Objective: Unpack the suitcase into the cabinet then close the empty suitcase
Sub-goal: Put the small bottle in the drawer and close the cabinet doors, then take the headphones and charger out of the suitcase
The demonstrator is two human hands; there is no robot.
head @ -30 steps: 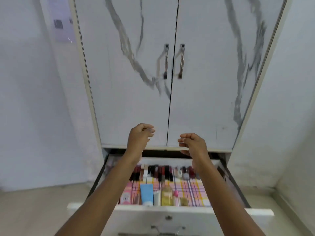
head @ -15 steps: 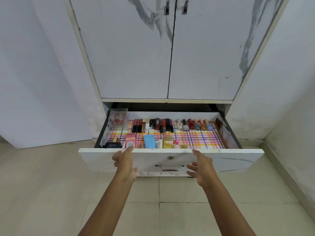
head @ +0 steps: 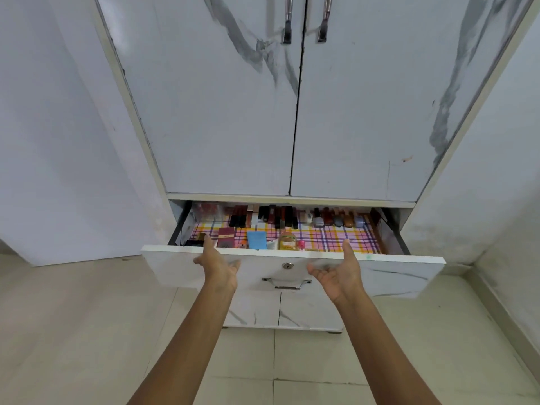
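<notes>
1. The cabinet [head: 233,112] stood straight ahead against the wall. It had two tall flat doors in glossy white with grey marble veins, both shut. The top was cut off by the frame, so only the lower ends of the two metal door handles [head: 287,23] showed.
2. Its drawer [head: 388,273] hung open under those doors. It had the same marble-look front, with a small round lock [head: 288,266] and a thin metal pull handle [head: 287,283].
3. The left hand [head: 217,266] lay against the drawer front, fingers straight, gripping nothing, with one fingertip poking up over the top edge.
4. The right hand [head: 340,273] was also in front of the panel, fingers loosely spread and holding nothing, thumb up at the top edge. Couldn't tell if it was actually touching.
5. Inside was a checked liner [head: 336,236] in pink, yellow and purple.
    - The back of the drawer sat under the cabinet lip, so the row of dark lipstick tubes [head: 263,216] and the little nail polish bottles [head: 336,219] were partly shadowed.
    - A clear plastic box [head: 209,210] at back left was blurry.
6. Along the front were a maroon box [head: 226,236], a light blue pack [head: 257,239] and a yellowish bottle [head: 287,241]. All had their bottoms hidden by the drawer front, and the labels were unreadable.
7. Below the drawer were two small lower doors [head: 280,311], partly blocked by the drawer front and the arms.
8. All around were a beige tiled floor [head: 87,331] and plain pale walls [head: 58,127].
</notes>
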